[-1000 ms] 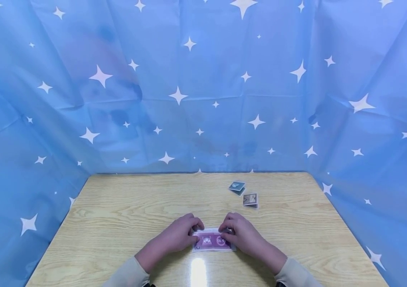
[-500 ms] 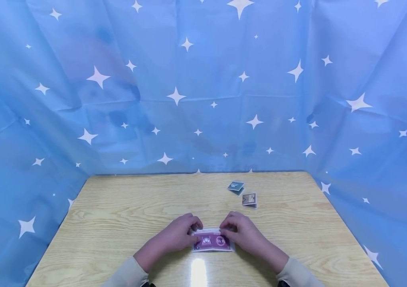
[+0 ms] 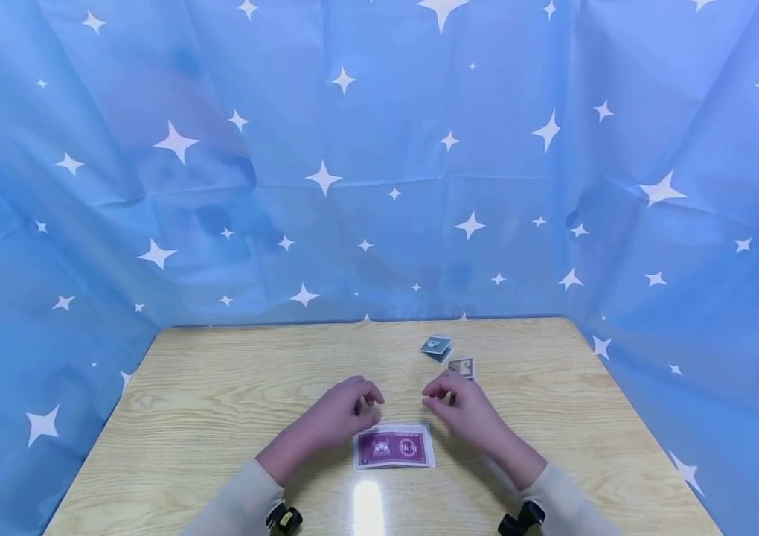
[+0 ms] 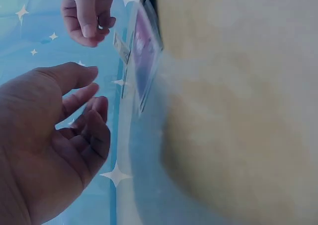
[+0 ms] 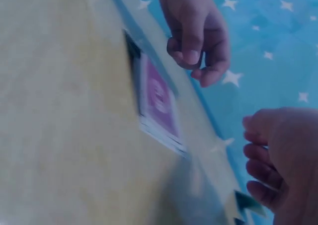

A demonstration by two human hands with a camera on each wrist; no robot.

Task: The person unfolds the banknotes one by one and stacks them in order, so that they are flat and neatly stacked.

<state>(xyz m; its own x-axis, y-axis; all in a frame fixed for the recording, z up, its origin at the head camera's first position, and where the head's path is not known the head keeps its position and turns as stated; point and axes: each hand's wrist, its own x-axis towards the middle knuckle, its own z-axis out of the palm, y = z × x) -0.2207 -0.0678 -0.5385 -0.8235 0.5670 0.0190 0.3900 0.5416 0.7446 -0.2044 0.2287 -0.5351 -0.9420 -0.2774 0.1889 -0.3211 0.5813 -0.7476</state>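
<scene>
A purple banknote with a white border (image 3: 394,447) lies near the front middle of the table; pale edges under it suggest more than one layer. My left hand (image 3: 339,409) hovers just above its far left side, fingers loosely bent around nothing. Beyond its right end hovers my right hand (image 3: 466,413), also holding nothing. In the left wrist view the left hand (image 4: 49,140) is apart from the purple note (image 4: 145,51). The right wrist view has the right hand (image 5: 293,155) away from the note (image 5: 159,96), whose top layer stands slightly raised.
Farther back on the wooden table (image 3: 232,372) sit two small folded notes, a teal one (image 3: 436,345) and a brownish one (image 3: 463,367) partly covered by the right hand. A blue curtain with white stars (image 3: 326,223) hangs around the table's back and sides.
Both hands have let go of the purple note and lifted away from it, the right one moving farther right and forward. The note stays flat on the table.
</scene>
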